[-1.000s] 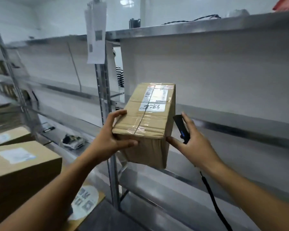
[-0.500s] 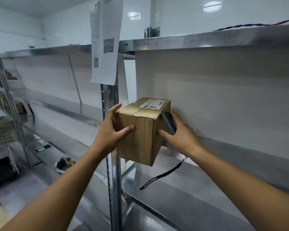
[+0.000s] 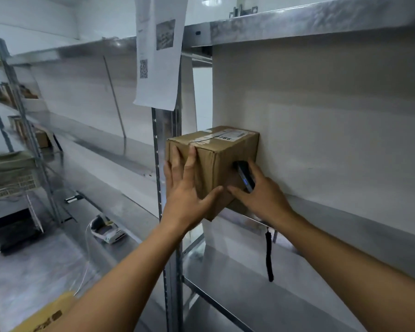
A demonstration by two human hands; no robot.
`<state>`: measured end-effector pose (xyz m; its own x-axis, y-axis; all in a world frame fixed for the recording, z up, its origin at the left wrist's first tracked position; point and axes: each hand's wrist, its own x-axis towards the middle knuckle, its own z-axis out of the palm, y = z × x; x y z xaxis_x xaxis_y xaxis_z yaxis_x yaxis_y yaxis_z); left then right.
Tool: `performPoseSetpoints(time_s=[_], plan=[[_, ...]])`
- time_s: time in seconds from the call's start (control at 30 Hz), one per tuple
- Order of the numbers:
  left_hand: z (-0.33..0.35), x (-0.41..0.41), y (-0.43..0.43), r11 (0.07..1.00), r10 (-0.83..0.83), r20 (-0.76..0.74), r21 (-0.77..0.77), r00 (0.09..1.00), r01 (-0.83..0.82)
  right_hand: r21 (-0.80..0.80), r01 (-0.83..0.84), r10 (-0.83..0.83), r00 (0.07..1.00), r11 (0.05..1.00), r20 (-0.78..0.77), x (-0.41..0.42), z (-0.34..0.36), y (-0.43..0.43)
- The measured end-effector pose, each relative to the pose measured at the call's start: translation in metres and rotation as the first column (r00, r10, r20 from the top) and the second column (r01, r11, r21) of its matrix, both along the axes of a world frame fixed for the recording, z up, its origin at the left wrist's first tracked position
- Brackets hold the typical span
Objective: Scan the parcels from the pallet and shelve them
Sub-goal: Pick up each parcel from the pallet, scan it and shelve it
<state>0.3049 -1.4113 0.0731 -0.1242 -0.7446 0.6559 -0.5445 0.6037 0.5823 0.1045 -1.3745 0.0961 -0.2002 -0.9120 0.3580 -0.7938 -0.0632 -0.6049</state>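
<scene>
Resting on the metal shelf, the cardboard parcel sits at the bay's left end, just beside the upright post and against the white back panel — label up. The left hand lies flat on its near face, fingers straight. The right hand grips a dark scanner against the parcel's right side, thumb touching the box — a black cord dangles below.

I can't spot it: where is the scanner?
Head view, right of centre: the right hand holds the scanner against the right side of the box; the left hand presses its front.
</scene>
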Motion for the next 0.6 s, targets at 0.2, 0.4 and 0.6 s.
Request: performPoseSetpoints(time_s=[0.2, 0.4, 0.6], plan=[[-0.024, 0.017, 0.041, 0.994, -0.104, -0.073, 0.025, 0.992, 0.106, 0.068, 0.119, -0.116, 0.993, 0.991, -0.036, 0.011, -0.014, 0.074], [-0.083, -0.013, 0.148, 0.863, -0.489, 0.036, 0.167, 0.871, 0.478, 0.156, 0.372, -0.35, 0.924, 0.915, -0.154, 0.002, -0.057, 0.24], [-0.125, -0.076, 0.293, 0.556, -0.829, 0.183, 0.366, 0.528, 0.746, 0.364, 0.638, -0.601, 0.768, 0.679, -0.223, -0.022, -0.118, 0.462]])
